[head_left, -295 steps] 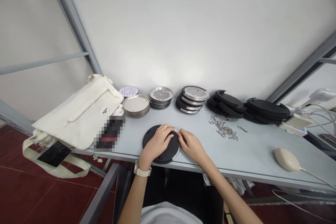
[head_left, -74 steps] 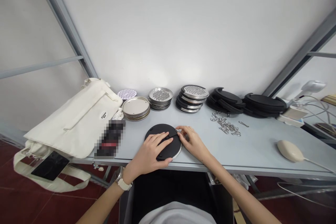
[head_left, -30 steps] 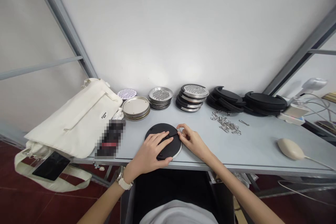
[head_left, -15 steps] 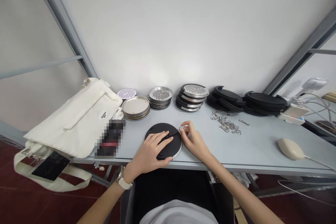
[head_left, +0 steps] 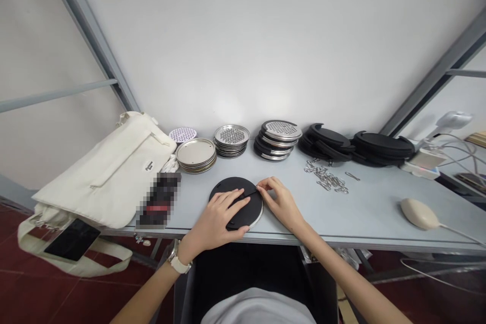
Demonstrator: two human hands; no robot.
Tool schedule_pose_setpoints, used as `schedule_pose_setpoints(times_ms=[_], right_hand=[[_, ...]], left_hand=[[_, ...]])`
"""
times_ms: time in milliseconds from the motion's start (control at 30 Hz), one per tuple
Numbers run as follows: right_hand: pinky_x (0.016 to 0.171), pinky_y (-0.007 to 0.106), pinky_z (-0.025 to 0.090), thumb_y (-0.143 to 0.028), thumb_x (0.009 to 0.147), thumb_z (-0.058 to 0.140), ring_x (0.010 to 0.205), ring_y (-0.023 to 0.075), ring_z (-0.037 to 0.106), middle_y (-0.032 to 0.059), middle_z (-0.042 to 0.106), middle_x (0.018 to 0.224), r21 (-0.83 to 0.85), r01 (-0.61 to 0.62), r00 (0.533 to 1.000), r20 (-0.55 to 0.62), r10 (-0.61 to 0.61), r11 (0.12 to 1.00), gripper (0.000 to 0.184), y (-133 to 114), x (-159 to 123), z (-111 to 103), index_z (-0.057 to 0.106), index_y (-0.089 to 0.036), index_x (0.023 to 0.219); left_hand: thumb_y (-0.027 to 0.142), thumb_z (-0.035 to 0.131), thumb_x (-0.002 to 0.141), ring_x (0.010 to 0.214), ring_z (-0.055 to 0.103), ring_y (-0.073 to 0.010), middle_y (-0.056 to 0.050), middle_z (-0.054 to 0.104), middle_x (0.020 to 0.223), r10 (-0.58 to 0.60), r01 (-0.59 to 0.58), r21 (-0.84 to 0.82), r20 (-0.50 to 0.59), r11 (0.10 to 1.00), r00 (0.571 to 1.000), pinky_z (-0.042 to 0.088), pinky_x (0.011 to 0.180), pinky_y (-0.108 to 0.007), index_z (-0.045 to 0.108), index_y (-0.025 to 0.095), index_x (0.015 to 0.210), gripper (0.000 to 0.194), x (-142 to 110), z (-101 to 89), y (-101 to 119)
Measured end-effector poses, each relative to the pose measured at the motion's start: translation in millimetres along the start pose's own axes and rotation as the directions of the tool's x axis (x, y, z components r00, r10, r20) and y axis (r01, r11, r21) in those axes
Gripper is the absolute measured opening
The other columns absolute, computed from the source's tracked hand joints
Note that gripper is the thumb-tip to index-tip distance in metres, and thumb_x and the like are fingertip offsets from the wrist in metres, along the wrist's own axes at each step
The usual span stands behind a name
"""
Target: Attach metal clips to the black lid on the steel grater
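Observation:
A round black disc (head_left: 243, 216) with a silvery rim showing at its lower right lies near the front edge of the table. My left hand (head_left: 218, 217) rests flat on top of it, fingers stretched out and apart, covering its left and middle. My right hand (head_left: 280, 203) is closed in a pinch at the disc's upper right edge. A small metal clip is between its fingertips, mostly hidden by them. A dark slit runs across the disc towards that pinch. To the right lies a loose pile of metal clips (head_left: 328, 180), with a single clip (head_left: 352, 176) apart from it.
Along the wall stand plain metal discs (head_left: 195, 152), grater discs (head_left: 232, 136), graters in black holders (head_left: 281, 130) and black round holders (head_left: 330, 136), (head_left: 383, 147). A white bag (head_left: 110, 172) lies left. A cream corded device (head_left: 419, 213) sits right.
My right hand drew slightly away from the disc with the clip half a second ago and is back at its edge now. My left hand has stayed flat on the disc.

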State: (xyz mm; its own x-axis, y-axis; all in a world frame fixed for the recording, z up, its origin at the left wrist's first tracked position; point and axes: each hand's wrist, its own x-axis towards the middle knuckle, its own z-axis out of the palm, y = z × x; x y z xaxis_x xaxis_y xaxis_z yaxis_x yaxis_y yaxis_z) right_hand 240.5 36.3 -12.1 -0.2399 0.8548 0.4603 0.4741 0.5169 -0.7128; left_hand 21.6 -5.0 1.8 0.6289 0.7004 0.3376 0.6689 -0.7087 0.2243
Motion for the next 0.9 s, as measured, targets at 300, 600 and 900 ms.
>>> schedule_pose_setpoints(times_ms=[300,600,900], right_hand=[[0.079,0.031,0.043,-0.027,0.093,0.047,0.082,0.017,0.057,0.0022,0.062,0.086,0.001,-0.047,0.999,0.005,0.047,0.999,0.013,1.6,-0.7,0.5,0.057,-0.021,0.088],[0.059,0.026,0.037,-0.035,0.094,0.043,0.058,0.0137,0.047,-0.0048,0.049,0.062,0.001,-0.151,0.988,0.011,0.151,0.989,0.017,0.5,-1.6,1.0,0.049,-0.022,0.085],[0.062,0.026,0.042,-0.041,0.093,0.043,0.062,0.0153,0.052,-0.0026,0.053,0.067,0.055,-0.168,0.985,0.038,0.167,0.984,0.024,5.6,-1.6,2.2,0.053,-0.021,0.104]], left_hand=[[0.038,0.057,0.084,0.13,0.038,-0.0269,-0.007,0.037,0.146,0.004,-0.004,0.001,-0.009,1.0,1.0,0.035,0.103,-0.043,0.041,0.025,0.139,0.059,0.1,0.3,-0.3],[0.038,0.057,0.083,0.129,0.038,-0.0271,-0.007,0.038,0.145,0.006,-0.006,0.0,-0.018,1.0,1.0,0.035,0.103,-0.043,0.042,0.024,0.138,0.058,0.2,1.2,-0.3],[0.037,0.058,0.083,0.13,0.038,-0.0266,-0.007,0.038,0.146,0.002,-0.002,-0.001,-0.015,1.0,1.0,0.035,0.104,-0.043,0.041,0.025,0.138,0.059,-0.1,-0.5,0.3]])
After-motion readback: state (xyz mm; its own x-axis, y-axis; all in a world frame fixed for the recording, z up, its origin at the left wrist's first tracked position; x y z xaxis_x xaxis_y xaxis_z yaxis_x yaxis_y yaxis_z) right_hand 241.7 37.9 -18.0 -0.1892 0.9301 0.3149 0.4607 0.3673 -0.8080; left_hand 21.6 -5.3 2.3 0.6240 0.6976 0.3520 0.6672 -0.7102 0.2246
